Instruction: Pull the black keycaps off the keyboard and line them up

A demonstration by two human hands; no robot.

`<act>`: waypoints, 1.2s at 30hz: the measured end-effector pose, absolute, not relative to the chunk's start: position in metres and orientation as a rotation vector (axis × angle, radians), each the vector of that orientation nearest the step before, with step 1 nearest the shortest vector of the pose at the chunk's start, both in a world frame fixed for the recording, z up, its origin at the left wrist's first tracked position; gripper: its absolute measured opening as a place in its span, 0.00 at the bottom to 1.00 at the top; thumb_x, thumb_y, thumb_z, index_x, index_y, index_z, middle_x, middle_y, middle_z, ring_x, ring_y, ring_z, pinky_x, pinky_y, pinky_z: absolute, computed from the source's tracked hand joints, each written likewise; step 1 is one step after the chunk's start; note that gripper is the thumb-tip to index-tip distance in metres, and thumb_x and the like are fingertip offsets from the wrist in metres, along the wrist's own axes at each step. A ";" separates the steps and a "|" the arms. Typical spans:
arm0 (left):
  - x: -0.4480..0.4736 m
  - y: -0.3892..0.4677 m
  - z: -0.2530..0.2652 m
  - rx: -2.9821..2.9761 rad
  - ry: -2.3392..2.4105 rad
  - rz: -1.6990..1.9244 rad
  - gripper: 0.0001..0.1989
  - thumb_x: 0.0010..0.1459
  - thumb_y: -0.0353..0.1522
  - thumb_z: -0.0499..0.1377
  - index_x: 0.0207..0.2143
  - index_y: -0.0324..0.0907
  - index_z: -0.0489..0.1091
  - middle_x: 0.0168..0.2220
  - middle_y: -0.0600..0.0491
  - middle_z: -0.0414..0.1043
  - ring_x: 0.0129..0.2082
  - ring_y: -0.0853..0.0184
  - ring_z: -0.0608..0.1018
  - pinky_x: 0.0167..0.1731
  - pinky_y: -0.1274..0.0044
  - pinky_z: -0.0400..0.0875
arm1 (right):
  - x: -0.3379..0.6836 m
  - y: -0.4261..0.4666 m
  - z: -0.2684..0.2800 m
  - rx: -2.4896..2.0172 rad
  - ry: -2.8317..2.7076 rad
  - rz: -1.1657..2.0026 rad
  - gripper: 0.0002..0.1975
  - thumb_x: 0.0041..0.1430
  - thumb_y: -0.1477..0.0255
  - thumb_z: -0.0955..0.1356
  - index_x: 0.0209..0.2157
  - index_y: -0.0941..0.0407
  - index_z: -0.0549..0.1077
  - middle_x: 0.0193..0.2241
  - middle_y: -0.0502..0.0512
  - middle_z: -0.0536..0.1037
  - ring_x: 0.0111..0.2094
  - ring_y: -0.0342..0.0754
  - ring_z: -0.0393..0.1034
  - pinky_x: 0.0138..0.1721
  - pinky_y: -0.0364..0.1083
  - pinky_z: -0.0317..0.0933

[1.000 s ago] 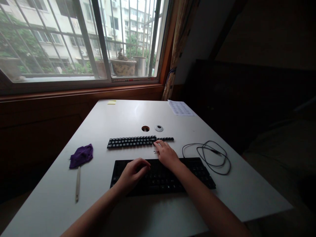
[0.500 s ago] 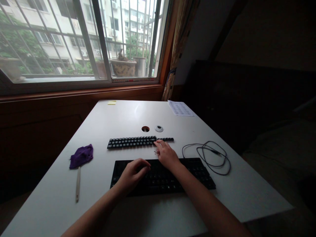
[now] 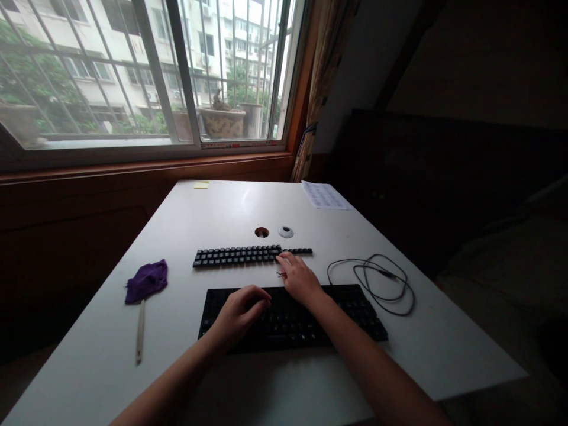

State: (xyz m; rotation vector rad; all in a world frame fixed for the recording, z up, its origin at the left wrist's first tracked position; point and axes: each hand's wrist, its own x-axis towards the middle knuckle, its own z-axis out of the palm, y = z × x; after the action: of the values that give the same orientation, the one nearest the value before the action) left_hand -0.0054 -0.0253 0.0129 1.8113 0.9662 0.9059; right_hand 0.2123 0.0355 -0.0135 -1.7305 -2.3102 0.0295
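Observation:
A black keyboard (image 3: pixel 284 340) lies on the white table in front of me. My left hand (image 3: pixel 242 307) is over its left half, thumb and fingertips brought close together; anything between them is too small to make out. Beyond the keyboard, loose black keycaps (image 3: pixel 235 255) stand in neat rows. My right hand (image 3: pixel 299 278) reaches across the keyboard's back edge, its thumb and fingertips closed at a keycap by the right end of the front row. A small thin reddish-brown thing (image 3: pixel 281 274) shows under that hand; its kind is unclear.
A purple cloth (image 3: pixel 147 281) and a pale thin stick (image 3: pixel 140 334) lie at the left. To the right is a coiled black cable (image 3: pixel 384 278). Farther back are a cable hole (image 3: pixel 261 232), its round grey cover (image 3: pixel 286 231), a printed sheet (image 3: pixel 326 195) and a yellow note (image 3: pixel 201 184).

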 end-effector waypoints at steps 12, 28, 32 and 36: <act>-0.005 -0.024 0.013 1.809 0.975 0.896 0.07 0.63 0.33 0.57 0.38 0.42 0.74 0.36 0.51 0.77 0.38 0.64 0.77 0.40 0.75 0.69 | 0.212 0.036 -0.014 -1.735 -2.311 0.033 0.26 0.61 0.77 0.60 0.61 0.54 0.65 0.60 0.55 0.65 0.55 0.54 0.61 0.56 0.51 0.61; -0.005 -0.025 0.012 1.794 0.966 0.896 0.06 0.63 0.33 0.57 0.38 0.43 0.74 0.36 0.52 0.77 0.38 0.64 0.77 0.40 0.75 0.69 | 0.229 0.016 0.021 -1.471 -2.021 0.009 0.18 0.67 0.69 0.59 0.55 0.55 0.68 0.52 0.62 0.69 0.54 0.55 0.63 0.57 0.54 0.60; -0.006 -0.024 0.013 1.788 0.951 0.890 0.06 0.63 0.33 0.57 0.38 0.43 0.74 0.36 0.51 0.77 0.38 0.64 0.77 0.40 0.75 0.69 | 0.258 -0.006 0.037 -1.402 -1.777 0.114 0.14 0.69 0.67 0.57 0.45 0.54 0.71 0.44 0.60 0.73 0.48 0.53 0.67 0.52 0.53 0.62; -0.006 -0.025 0.013 1.789 0.954 0.883 0.06 0.63 0.33 0.57 0.38 0.42 0.74 0.37 0.51 0.77 0.39 0.63 0.77 0.40 0.74 0.69 | 0.292 -0.032 0.039 -1.478 -1.587 0.193 0.16 0.70 0.65 0.56 0.39 0.54 0.71 0.38 0.55 0.74 0.37 0.49 0.69 0.44 0.49 0.63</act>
State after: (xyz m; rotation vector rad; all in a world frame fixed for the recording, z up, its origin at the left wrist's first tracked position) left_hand -0.0062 -0.0254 0.0134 1.7889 0.9544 0.8826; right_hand 0.2917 -0.0322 0.0389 -1.4780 -1.5866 0.1930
